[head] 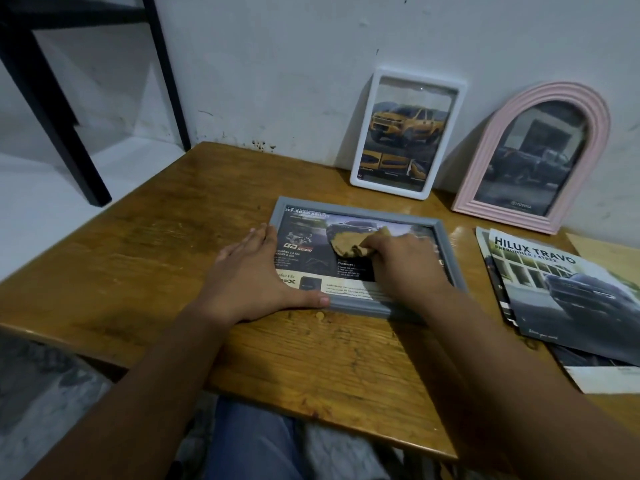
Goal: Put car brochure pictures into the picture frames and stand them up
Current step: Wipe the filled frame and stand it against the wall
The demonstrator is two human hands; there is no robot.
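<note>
A grey picture frame (446,247) lies flat, face up, on the wooden table (145,244), with a dark car brochure page behind its glass. My left hand (256,275) lies flat against the frame's left edge, thumb along its near rail. My right hand (401,261) holds a crumpled tan cloth (349,242) on the glass. A white frame (367,133) with a yellow pickup picture leans upright on the wall. Beside it stands a pink arched frame (485,161) holding a dark car picture.
A stack of Hilux Travo brochures (554,292) lies at the table's right side, with a tan sheet (602,247) behind it. The white wall (277,64) borders the table's far edge. A black stand leg (52,109) stands at far left. My knee shows below the near edge.
</note>
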